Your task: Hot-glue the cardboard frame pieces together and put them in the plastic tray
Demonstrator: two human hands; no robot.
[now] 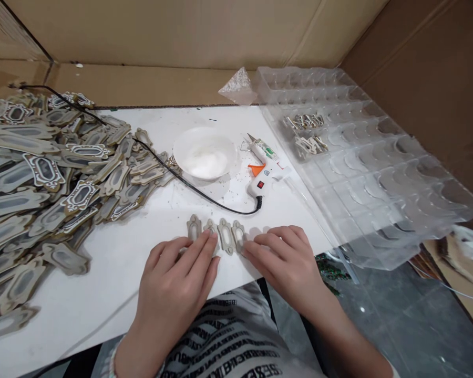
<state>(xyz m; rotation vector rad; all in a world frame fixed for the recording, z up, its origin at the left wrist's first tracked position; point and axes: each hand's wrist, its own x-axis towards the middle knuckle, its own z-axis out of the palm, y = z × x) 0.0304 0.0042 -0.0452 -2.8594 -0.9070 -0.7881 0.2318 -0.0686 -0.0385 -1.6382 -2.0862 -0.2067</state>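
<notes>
Several small grey ornamental frames with open oval centres lie in a short row near the front of the white table. My left hand rests palm down with its fingers stretched over the left part of the row. Its fingertips touch one frame and partly cover it; the leftmost frame shows beside them. My right hand lies at the row's right end, fingers extended and slightly bent. Its fingertips touch the lower part of the rightmost frame. Neither hand grasps anything.
A large heap of similar frames covers the left. Behind the row are a white bowl with white contents and a glue gun with a black cord. A clear compartment tray stands right; cardboard walls enclose the back.
</notes>
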